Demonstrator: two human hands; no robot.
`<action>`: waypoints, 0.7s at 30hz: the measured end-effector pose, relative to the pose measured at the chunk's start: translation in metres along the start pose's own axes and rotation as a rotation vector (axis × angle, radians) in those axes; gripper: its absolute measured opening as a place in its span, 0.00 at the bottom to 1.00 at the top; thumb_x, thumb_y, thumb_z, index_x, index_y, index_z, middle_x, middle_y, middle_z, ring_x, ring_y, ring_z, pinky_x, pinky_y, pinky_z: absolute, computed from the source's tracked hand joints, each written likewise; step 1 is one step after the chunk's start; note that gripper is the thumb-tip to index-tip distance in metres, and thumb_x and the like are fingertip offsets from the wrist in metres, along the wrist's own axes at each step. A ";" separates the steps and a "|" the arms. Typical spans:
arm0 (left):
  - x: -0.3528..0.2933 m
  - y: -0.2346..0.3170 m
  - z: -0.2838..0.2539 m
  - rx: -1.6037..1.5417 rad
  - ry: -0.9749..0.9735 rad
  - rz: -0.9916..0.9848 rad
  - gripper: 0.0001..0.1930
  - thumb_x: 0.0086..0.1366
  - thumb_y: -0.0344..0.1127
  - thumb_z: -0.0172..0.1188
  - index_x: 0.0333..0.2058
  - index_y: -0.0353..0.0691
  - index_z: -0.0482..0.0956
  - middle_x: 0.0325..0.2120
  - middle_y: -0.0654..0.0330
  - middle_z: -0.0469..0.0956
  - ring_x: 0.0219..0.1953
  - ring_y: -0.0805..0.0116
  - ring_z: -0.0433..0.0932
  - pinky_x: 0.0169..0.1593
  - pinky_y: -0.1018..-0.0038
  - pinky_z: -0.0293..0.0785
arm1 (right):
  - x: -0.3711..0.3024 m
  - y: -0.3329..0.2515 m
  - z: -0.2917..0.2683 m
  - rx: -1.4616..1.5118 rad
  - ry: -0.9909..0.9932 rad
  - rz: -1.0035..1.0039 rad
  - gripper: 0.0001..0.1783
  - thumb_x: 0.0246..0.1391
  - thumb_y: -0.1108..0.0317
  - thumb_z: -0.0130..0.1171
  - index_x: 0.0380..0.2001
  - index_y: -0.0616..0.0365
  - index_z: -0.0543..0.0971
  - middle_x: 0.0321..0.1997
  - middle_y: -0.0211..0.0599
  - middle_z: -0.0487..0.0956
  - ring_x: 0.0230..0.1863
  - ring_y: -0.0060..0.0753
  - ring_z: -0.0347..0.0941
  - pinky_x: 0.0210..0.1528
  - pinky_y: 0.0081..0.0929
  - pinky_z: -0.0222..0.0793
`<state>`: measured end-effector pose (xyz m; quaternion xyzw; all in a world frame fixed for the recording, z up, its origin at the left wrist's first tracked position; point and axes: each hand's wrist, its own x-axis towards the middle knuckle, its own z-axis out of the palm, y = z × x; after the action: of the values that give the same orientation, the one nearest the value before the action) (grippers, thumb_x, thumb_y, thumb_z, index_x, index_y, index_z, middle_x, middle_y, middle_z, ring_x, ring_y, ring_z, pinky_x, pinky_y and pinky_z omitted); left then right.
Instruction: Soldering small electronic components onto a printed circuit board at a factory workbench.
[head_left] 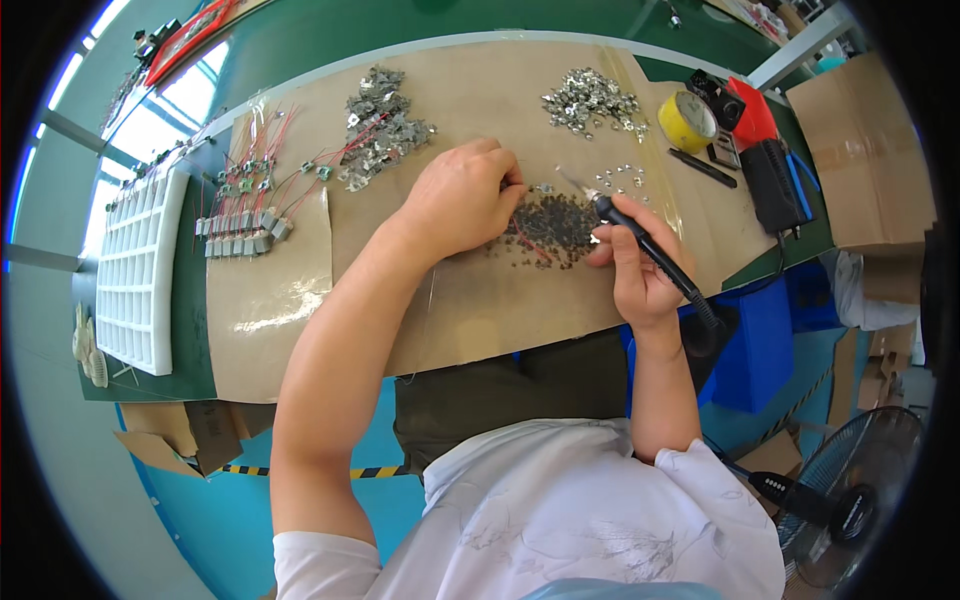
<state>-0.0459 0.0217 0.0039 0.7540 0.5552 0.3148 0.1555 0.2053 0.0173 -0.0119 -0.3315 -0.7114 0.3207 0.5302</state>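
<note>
My left hand (462, 200) is closed in a pinch above the middle of the brown work sheet (470, 310); its curled fingers hide whatever lies between them. Thin red wire (532, 245) shows just to its right. My right hand (645, 265) grips a slim black electric screwdriver (650, 242) with a cord at its rear, and the thin metal tip points up and left. Between both hands spreads a pile of small dark screws (560, 222). A few small shiny metal pieces (626, 178) lie beyond the screwdriver.
Metal part piles (385, 130) (592, 103) sit at the back. To the left are small motors with red wires (240, 232) and a white compartment tray (140, 275). At right stand yellow tape (687, 121), a black pen (703, 168), a black power box (775, 185) and a fan (850, 500).
</note>
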 end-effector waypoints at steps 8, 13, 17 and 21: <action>0.002 0.001 0.003 0.013 0.033 -0.032 0.07 0.63 0.34 0.68 0.34 0.36 0.84 0.34 0.51 0.81 0.38 0.49 0.82 0.43 0.59 0.78 | 0.003 -0.005 0.000 -0.068 -0.044 0.025 0.09 0.60 0.77 0.66 0.44 0.65 0.85 0.26 0.35 0.84 0.24 0.20 0.81 0.26 0.16 0.74; 0.002 0.003 0.003 0.017 0.027 -0.044 0.07 0.63 0.35 0.67 0.33 0.36 0.84 0.33 0.52 0.81 0.38 0.49 0.81 0.42 0.59 0.77 | 0.004 -0.006 0.001 -0.061 -0.041 0.052 0.09 0.61 0.76 0.66 0.44 0.65 0.85 0.26 0.35 0.85 0.24 0.20 0.82 0.27 0.16 0.75; 0.002 0.002 0.003 0.017 0.038 -0.034 0.07 0.63 0.35 0.67 0.33 0.37 0.84 0.33 0.52 0.81 0.38 0.49 0.82 0.42 0.59 0.78 | 0.004 -0.006 0.001 -0.070 -0.039 0.091 0.09 0.61 0.75 0.66 0.44 0.65 0.86 0.26 0.35 0.85 0.24 0.20 0.82 0.28 0.17 0.76; 0.002 0.001 0.005 0.031 0.049 -0.018 0.07 0.63 0.35 0.67 0.33 0.37 0.84 0.33 0.52 0.82 0.37 0.49 0.82 0.42 0.58 0.78 | 0.003 -0.004 0.002 -0.054 -0.028 0.097 0.09 0.62 0.75 0.66 0.44 0.65 0.86 0.25 0.35 0.85 0.24 0.20 0.83 0.28 0.17 0.76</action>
<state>-0.0416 0.0240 0.0011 0.7433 0.5706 0.3228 0.1331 0.2024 0.0178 -0.0074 -0.3751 -0.7102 0.3313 0.4952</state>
